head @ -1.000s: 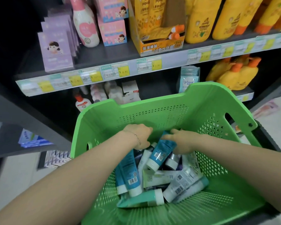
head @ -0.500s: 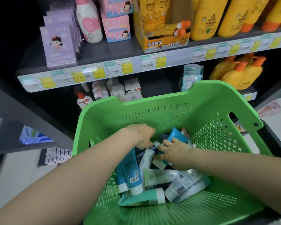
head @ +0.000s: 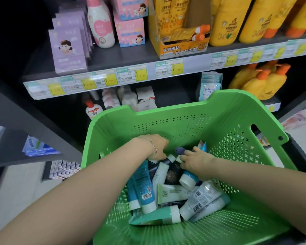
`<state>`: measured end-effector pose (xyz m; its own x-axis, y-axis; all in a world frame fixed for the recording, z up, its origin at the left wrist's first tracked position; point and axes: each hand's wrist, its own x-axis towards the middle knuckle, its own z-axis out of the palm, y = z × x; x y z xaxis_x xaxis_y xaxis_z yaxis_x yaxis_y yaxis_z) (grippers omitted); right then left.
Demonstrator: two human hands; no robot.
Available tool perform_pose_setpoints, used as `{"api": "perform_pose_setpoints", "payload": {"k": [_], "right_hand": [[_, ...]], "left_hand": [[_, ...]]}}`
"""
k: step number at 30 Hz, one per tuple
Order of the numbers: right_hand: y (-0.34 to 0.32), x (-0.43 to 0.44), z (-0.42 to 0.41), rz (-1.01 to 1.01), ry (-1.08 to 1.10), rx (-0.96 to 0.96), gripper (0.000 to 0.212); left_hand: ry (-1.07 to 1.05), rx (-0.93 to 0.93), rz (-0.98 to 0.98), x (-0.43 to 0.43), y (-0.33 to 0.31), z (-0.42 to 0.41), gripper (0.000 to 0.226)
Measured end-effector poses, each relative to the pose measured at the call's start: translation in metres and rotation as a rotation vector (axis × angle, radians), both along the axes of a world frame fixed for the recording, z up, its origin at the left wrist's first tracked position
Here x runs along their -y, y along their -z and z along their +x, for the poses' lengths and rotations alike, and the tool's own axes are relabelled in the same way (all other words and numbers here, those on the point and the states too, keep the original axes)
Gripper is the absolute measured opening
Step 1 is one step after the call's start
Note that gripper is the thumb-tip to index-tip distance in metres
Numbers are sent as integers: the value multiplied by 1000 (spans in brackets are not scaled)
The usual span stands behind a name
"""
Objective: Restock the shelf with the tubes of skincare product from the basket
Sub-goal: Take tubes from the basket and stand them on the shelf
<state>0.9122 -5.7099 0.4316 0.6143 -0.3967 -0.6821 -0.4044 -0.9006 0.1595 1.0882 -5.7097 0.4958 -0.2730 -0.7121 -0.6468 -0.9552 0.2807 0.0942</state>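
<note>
Left hand [head: 156, 147] reaches down past the left rim of the green basket [head: 166, 121], with open room between its forearm and the perforated left wall. The far and right walls stand high around the pile, and bare green floor lies in front of it. Behind the far rim runs the shelf [head: 124, 55], with a bare stretch of board in front of the pink boxes [head: 130, 30], between the purple boxes [head: 69, 50] and the yellow display carton [head: 180, 48].

This hand, with a thin bracelet [head: 154, 147] at the wrist, bends its fingers down into the upper end of the pile. The tips are hidden among the caps, so I cannot tell whether it grasps anything.

The tubes of skincare product [head: 143, 183] lie jumbled in the middle of the basket floor, mostly caps toward the viewer. A teal tube [head: 155, 217] lies crosswise nearest.

The right hand [head: 197, 161] lies back up on the pile's right side, with its fingers curled over a blue tube [head: 189, 175] whose white cap [head: 185, 183] sticks out below the palm. Its fingertips touch a dark tube [head: 173, 171].

Both forearms cover the basket's near corners. The lower shelf level is dark and its goods are hard to make out. Price tags [head: 140, 75] are too blurred to read. At right, the yellow bottles [head: 226, 20] are cut off by the top edge.
</note>
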Motion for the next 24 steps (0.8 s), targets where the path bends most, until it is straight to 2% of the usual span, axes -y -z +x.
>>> {"api": "perform_pose_setpoints", "payload": {"k": [4, 8, 13, 19, 24], "right_hand": [[-22, 17, 2, 177, 220, 160, 43], [-40, 30, 9, 253, 361, 279, 47], [-73, 35, 11, 261, 435, 420, 48], [-129, 37, 3, 256, 565, 714, 52], [-184, 38, 0, 376, 675, 949, 41]], "left_hand": [[-29, -20, 2, 4, -1, 4, 48], [-53, -16, 27, 6, -3, 9, 55], [-76, -42, 72, 4, -2, 12, 66], [-117, -116, 68, -1, -13, 14, 75], [-151, -320, -12, -10, -50, 11, 94]]}}
